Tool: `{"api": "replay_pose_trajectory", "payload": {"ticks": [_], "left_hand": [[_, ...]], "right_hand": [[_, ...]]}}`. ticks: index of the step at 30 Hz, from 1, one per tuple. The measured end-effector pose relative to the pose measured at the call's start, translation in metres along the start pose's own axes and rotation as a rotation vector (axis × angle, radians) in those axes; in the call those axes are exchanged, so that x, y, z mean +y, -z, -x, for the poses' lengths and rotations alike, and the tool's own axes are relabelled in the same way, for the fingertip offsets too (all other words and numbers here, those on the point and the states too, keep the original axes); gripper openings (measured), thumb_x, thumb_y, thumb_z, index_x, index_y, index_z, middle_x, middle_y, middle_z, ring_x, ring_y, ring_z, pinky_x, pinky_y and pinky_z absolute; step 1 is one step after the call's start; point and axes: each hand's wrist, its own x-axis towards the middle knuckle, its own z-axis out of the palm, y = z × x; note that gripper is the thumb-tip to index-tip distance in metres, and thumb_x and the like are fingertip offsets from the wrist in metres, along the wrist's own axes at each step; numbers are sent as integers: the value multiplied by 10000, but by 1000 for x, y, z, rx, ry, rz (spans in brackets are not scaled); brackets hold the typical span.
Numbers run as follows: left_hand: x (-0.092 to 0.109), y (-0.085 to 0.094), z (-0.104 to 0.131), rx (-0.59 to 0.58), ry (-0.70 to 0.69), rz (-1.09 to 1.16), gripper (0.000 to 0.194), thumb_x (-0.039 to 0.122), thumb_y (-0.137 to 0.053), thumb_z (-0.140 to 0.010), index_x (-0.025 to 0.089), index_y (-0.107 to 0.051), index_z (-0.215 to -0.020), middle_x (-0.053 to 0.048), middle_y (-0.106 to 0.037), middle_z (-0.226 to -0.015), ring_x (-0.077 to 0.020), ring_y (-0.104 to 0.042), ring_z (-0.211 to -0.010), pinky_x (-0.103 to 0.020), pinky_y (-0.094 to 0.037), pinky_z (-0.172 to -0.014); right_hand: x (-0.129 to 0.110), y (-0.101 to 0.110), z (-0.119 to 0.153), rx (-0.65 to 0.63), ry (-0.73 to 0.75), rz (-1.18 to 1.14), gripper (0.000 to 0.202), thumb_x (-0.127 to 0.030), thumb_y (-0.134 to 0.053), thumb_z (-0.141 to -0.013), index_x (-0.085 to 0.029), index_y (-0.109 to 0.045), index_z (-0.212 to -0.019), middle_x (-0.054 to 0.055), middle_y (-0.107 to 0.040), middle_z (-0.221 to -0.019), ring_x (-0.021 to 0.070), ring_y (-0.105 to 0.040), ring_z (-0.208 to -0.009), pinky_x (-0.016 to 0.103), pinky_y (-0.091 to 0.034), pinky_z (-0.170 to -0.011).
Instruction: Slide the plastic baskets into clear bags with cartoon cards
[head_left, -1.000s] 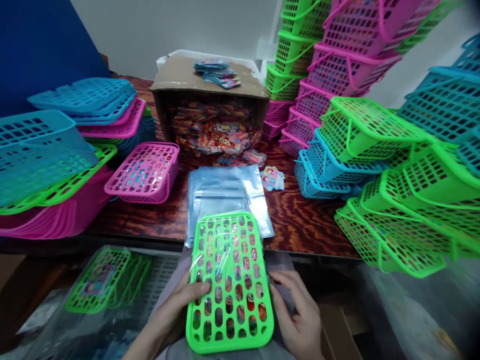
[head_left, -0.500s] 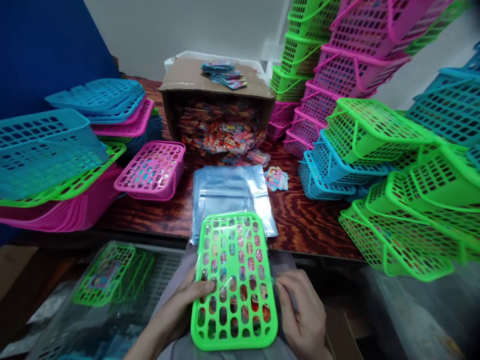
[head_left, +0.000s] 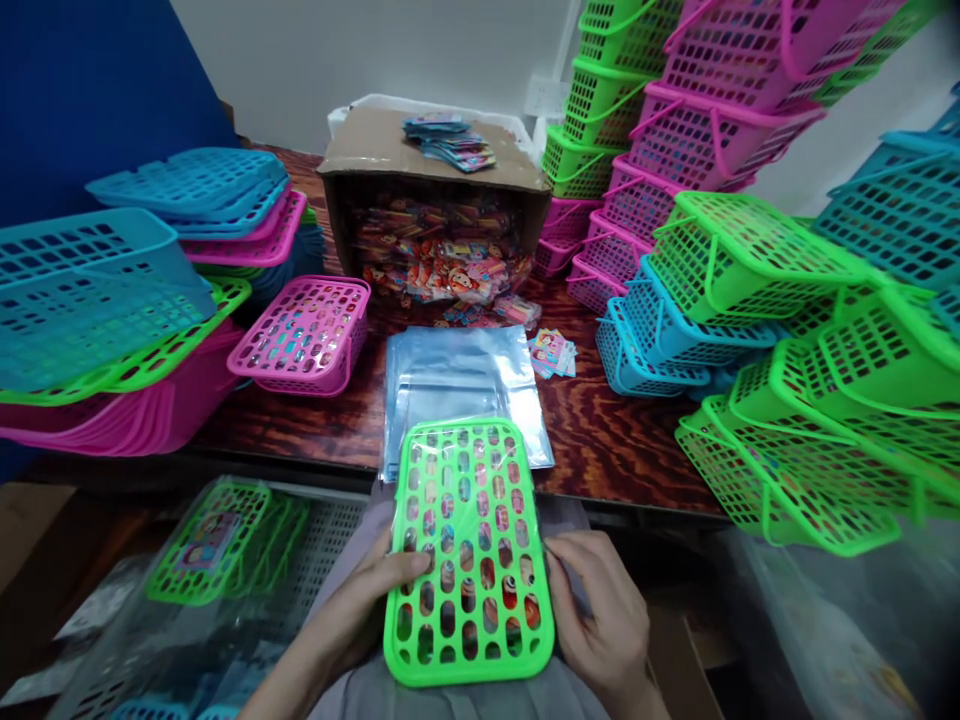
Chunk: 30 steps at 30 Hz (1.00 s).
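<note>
Left hand [head_left: 373, 592] grips the green basket [head_left: 466, 522]; right hand [head_left: 600, 605] curled beside it, grasp unclear. Hard tugging could tear the wrap [head_left: 480, 500].

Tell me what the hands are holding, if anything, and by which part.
A green basket: the left hand holds its left side, thumb on top. The right hand is at the right edge, its grip unclear.
</note>
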Motion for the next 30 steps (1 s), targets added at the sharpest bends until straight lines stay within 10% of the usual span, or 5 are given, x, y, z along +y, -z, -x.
{"api": "replay_pose_trajectory", "payload": {"ticks": [8, 15, 19, 24, 30], "left_hand": [[-4, 0, -1, 13, 6, 11, 784, 338, -787, -753, 213, -460, -1454, -130, -755, -1095, -320, -754, -869, -494, -593, -853], [-2, -4, 1, 20, 25, -46, 775, 369, -752, -802, 236, -422, -1490, -130, -729, -1184, -335, -728, -997, -517, -546, -948], [1, -6, 4, -12, -21, -119, 888, 335, -767, -783, 275, -316, -1545, -122, -653, -1338, -356, -646, -1179, -526, -480, -1041], [11, -13, 5, -128, -41, -275, 1072, 318, -796, -744, 324, -136, -1589, -92, -579, -1436, -362, -541, -1311, -544, -424, -1086], [11, -18, 13, -134, -55, -388, 938, 353, -750, -813, 352, -205, -1575, -70, -587, -1425, -363, -552, -1298, -555, -444, -1063]], "right_hand": [[3, 5, 6, 36, 113, 160, 246, 66, -575, -818, -111, -616, -985, 108, -642, -831, 188, -599, -804, 322, -526, -715], [3, 29, 32, -182, 60, -47, 280, 36, -596, -792, -168, -612, -983, 67, -630, -791, 178, -590, -724, 294, -508, -641], [10, 30, 31, -130, -459, -394, 177, -195, -591, -922, -256, -638, -1081, 81, -680, -1047, 216, -657, -966, 330, -534, -829], [19, 2, -3, -6, -1122, -1089, 677, -648, -567, -886, -343, -433, -1475, 77, -464, -1545, 310, -462, -1380, 504, -378, -1127], [-9, -10, -26, -54, -1314, -1271, 910, -384, -804, -782, -348, -307, -1544, 73, -646, -1371, 304, -622, -1224, 510, -437, -1079]]}}
